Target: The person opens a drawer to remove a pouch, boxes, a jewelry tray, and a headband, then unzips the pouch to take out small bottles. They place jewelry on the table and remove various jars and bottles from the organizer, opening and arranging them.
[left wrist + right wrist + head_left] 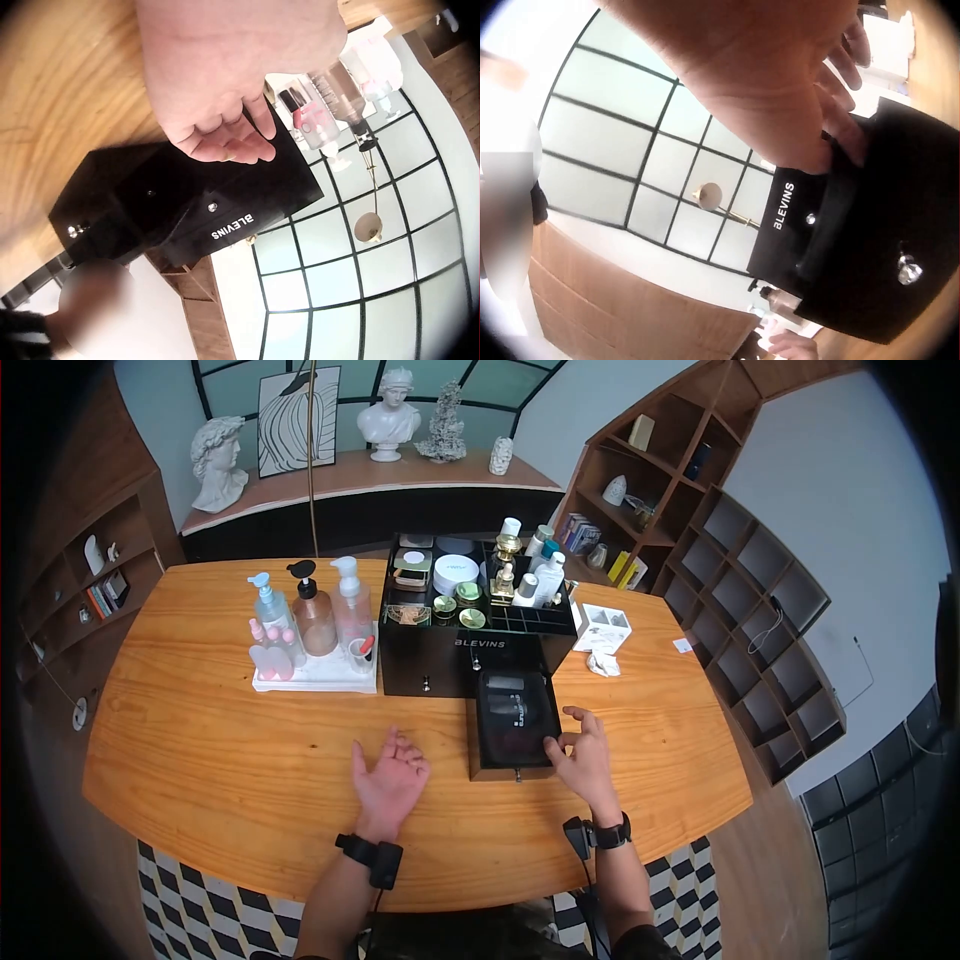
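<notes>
Right hand [587, 762], loosely bent, touches the edge of a glossy rectangular black drawer [496, 772]. Left hand [390, 783] is relaxed — bare grained-wood tabletop [270, 760] beside it.

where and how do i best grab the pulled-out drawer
Probably by the small knob on the drawer's front, pinched between thumb and finger from the person's side: the knob juts out on that side, and the drawer stands slid out from the black case toward them.
</notes>
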The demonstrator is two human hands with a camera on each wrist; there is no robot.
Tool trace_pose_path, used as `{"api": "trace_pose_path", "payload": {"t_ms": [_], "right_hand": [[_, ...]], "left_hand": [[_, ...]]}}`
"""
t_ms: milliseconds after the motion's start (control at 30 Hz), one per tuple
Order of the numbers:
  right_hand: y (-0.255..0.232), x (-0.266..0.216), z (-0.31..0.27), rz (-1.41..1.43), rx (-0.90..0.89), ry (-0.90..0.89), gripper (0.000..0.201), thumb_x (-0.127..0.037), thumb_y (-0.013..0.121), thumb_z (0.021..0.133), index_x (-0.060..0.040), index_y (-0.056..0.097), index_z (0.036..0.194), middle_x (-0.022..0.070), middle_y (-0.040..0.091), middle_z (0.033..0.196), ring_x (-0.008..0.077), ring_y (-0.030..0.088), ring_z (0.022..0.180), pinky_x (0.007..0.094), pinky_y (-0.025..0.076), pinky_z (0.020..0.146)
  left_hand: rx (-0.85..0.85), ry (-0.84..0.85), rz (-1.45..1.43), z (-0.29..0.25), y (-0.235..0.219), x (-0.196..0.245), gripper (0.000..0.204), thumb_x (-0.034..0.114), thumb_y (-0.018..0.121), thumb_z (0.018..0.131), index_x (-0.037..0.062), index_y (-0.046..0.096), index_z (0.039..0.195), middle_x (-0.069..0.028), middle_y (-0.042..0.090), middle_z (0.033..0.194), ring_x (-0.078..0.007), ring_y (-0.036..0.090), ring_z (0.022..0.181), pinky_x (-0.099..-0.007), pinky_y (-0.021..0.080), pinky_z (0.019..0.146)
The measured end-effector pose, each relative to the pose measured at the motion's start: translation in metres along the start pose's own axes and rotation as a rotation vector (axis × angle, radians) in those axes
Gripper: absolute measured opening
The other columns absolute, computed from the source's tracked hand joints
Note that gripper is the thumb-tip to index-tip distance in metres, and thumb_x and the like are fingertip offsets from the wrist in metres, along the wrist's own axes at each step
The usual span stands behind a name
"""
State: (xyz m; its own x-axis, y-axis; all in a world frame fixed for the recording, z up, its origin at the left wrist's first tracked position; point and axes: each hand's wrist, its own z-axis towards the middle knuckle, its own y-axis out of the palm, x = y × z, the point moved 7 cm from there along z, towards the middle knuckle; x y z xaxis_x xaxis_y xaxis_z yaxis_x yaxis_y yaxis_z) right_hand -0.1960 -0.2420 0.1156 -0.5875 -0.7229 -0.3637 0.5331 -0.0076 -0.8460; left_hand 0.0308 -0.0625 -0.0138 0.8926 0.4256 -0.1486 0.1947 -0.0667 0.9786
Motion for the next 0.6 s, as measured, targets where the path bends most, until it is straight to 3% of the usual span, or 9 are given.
{"api": "trace_pose_path", "payload": {"t_ms": [67,100,167,300,367,433,500,600], "right_hand": [[0.004,0.012,0.007,0.26,0.055,0.036,0.025,-0.017,0.077,0.09,0.0007,0.077,0.072,0.0189,0.067,0.136,0.0364,0.061,0.125,0.0426,0.048,0.105],[0.009,0.015,0.012,0.262,0.054,0.035,0.025,-0.017,0.077,0.09,0.0007,0.077,0.072,0.0189,0.067,0.136,0.0364,0.061,0.125,0.0426,0.048,0.105],[0.022,0.03,0.021,0.76,0.006,0.244,0.026,-0.012,0.073,0.093,0.0036,0.075,0.072,0.0189,0.067,0.139,0.0315,0.064,0.12,0.0404,0.049,0.103],[0.016,0.031,0.029,1.045,0.075,0.349,0.03,-0.012,0.069,0.097,0.0038,0.071,0.072,0.0179,0.069,0.14,0.0243,0.068,0.113,0.0364,0.051,0.099],[0.02,0.04,0.026,1.376,0.127,0.53,0.032,-0.012,0.066,0.1,0.0,0.066,0.07,0.0171,0.072,0.138,0.0202,0.069,0.109,0.0328,0.053,0.096],[0.016,0.034,0.028,1.455,0.137,0.59,0.029,-0.012,0.063,0.101,-0.0038,0.062,0.073,0.017,0.073,0.138,0.0186,0.071,0.11,0.0303,0.055,0.097],[0.011,0.027,0.027,1.578,0.22,0.76,0.027,-0.011,0.062,0.101,-0.003,0.061,0.075,0.0177,0.07,0.142,0.0217,0.069,0.118,0.0324,0.056,0.099],[0.005,0.024,0.026,1.583,0.279,0.702,0.025,-0.011,0.061,0.101,-0.0035,0.06,0.077,0.0198,0.068,0.145,0.024,0.066,0.128,0.0338,0.056,0.103]], "left_hand": [[0.002,0.002,0.001,-0.001,0.001,0.0,0.061,0.065,0.056,0.103,0.009,0.069,0.125,-0.0042,0.064,0.102,-0.0197,0.053,0.092,-0.0342,0.045,0.087],[0.002,0.004,0.002,-0.001,0.001,0.001,0.061,0.065,0.056,0.103,0.009,0.069,0.125,-0.0042,0.064,0.102,-0.0197,0.053,0.092,-0.0342,0.045,0.087],[0.007,0.01,-0.008,-0.001,0.0,0.001,0.062,0.065,0.055,0.103,0.0086,0.069,0.126,-0.0053,0.063,0.103,-0.0205,0.054,0.092,-0.0347,0.045,0.087],[0.012,0.01,-0.051,-0.001,0.004,0.003,0.063,0.065,0.055,0.103,0.0082,0.068,0.126,-0.0064,0.063,0.103,-0.0214,0.054,0.092,-0.0354,0.045,0.087],[-0.002,0.015,-0.036,0.0,0.001,0.004,0.062,0.065,0.056,0.103,0.0082,0.069,0.126,-0.0054,0.064,0.103,-0.0206,0.054,0.092,-0.0348,0.045,0.088],[-0.009,0.008,-0.019,0.001,-0.001,0.003,0.062,0.064,0.056,0.103,0.0083,0.07,0.126,-0.0044,0.065,0.103,-0.0198,0.053,0.093,-0.0342,0.045,0.088],[-0.031,-0.006,-0.016,0.001,0.001,0.001,0.06,0.063,0.057,0.103,0.0085,0.07,0.126,-0.0044,0.065,0.103,-0.0196,0.053,0.092,-0.0343,0.045,0.088],[-0.003,0.018,0.002,0.001,0.0,0.003,0.059,0.061,0.058,0.103,0.0086,0.07,0.126,-0.0044,0.065,0.102,-0.0193,0.054,0.092,-0.0344,0.045,0.088]]}}
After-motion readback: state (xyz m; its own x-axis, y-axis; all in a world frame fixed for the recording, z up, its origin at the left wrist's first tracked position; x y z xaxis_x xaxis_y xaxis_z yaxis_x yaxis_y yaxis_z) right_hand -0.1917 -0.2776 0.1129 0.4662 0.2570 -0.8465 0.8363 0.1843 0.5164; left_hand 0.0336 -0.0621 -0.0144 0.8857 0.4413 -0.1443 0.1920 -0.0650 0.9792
